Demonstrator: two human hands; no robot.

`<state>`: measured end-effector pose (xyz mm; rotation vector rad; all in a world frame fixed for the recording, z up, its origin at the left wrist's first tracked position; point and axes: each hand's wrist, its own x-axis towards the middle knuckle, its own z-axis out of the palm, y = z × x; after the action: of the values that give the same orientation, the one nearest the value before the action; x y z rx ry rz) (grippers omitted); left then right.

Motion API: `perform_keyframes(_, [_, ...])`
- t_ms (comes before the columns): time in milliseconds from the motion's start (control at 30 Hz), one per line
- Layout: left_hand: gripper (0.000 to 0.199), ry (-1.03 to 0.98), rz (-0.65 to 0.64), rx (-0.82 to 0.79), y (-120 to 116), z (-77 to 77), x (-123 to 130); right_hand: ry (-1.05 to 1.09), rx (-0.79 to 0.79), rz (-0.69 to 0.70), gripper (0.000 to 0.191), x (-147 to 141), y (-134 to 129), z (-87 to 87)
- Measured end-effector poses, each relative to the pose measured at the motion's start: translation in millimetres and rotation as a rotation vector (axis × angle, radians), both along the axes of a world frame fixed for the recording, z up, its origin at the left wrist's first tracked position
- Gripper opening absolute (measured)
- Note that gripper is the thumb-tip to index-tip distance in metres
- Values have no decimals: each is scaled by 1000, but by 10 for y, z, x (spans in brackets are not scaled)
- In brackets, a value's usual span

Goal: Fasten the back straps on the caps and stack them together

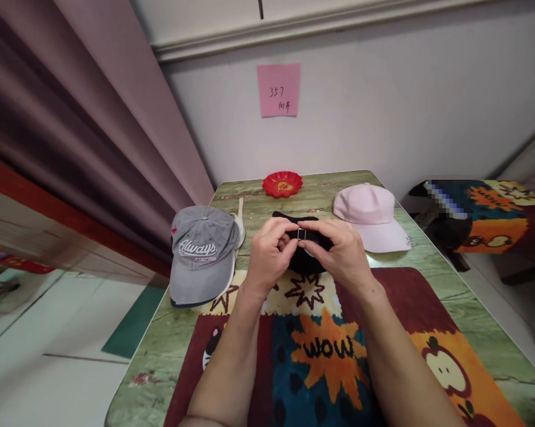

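Black cap [305, 264] at twelve o'clock, over the counter [147, 362]. Left hand [270, 248] and right hand [342, 246] pinch its strap [309, 235], one grip either side of the buckle [302, 234]. Probably light, soft, hardly slippery, it seems best held by that firmer strap.

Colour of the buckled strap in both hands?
The buckled strap is black; it shows in the head view, the only one.

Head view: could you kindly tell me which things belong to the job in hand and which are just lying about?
In use, judging by touch: what looks like a black cap; its buckle, between left hand and right hand.

Apparently just lying about: grey cap; pink cap; red dish.
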<state>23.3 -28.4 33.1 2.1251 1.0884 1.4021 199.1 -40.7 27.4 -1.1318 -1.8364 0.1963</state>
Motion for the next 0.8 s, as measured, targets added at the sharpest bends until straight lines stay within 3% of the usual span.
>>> perform_keyframes(167, [17,2,72,-57,-37,47,3,-61,125,-103,18,4,32,-60])
perform_keyframes(300, [10,-112,93,-336,-27,70,-29,-91,154,-123,17,25,50,-70])
perform_keyframes(467, [29,-406,5,-628,-31,70,-4,-80,149,-61,17,-6,42,-61])
perform_keyframes(633, [28,-412,-3,-642,-64,72,55,-100,177,-39,24,-40,37,-74])
perform_keyframes(800, [23,-408,7,-559,-57,51,75,-120,220,-94,18,-66,29,-81])
